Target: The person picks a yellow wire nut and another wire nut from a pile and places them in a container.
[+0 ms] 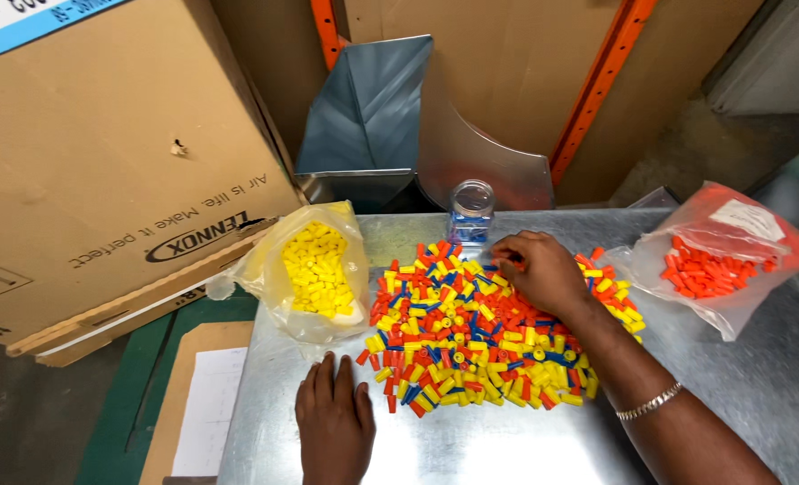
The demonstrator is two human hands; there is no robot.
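Galvanized sheet-metal table [507, 449] is covered mid-frame by a mixed pile of wire caps [471, 337] (red, yellow, blue; no common long axis, caps lie every which way). Right hand [539, 269] is laid on the pile's far-right part, fingers curled down onto caps near the far edge; whether a cap is pinched can't be told, fingertips are hidden. Left hand [334, 422] is rested flat on bare metal, palm down, fingers spread, nothing held; it sits just beside the pile's near-left corner. So the pile lies fwd-right of the left hand and directly under the right, which is nearer.

Containers: clear bag of yellow caps [314, 269] is seen left of the pile, touching or nearly so. Bag of orange caps [714, 265] is at right, apart from the pile. Clear jar [471, 211] is stood upright just behind the pile; contents can't be told.
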